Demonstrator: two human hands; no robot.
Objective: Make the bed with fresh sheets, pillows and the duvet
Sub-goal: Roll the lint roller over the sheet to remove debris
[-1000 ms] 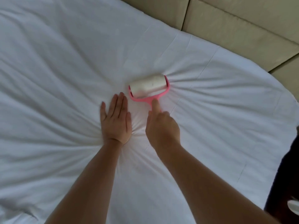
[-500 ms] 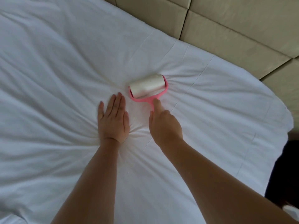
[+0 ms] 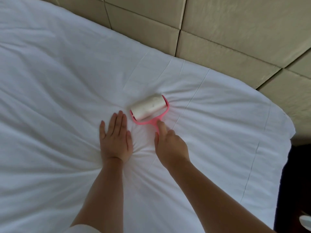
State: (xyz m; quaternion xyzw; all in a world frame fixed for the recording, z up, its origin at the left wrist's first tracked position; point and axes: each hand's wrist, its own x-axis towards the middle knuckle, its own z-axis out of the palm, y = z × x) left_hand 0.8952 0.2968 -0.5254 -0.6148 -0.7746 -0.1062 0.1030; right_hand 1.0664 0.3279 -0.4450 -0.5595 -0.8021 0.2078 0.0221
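we see a white sheet [image 3: 67, 81] spread over the bed, reaching out on every side of both hands, and it looks clean and pale with a soft sheen. it is far from smooth: creases fan outward from under the left hand [image 3: 115, 140], running off to the left and down toward us, and a second set of pleats gathers just beyond the right hand [image 3: 170, 146], around the lint roller [image 3: 149, 107]. straight fold lines cross the cloth ahead of and to the right of the right hand, and a stitched hem line runs along the sheet's far right edge. the left hand lies flat with its fingers straight and close together, palm down, pressing the sheet. the right hand is curled round the pink handle of the lint roller, with the forefinger laid straight along the handle toward the frame. the roller sits on the sheet just ahead of both hands, its pink frame closest to the fingertips of the left hand without touching them; its pale paper drum is tilted, with a few small dark specks on it. beyond the sheet, ahead of the hands, stands a padded beige headboard [image 3: 235, 27] divided into panels by seams. to the right of the right forearm the bed ends and a dark floor [image 3: 297, 182] shows. we can read no brand, label or writing on anything here.
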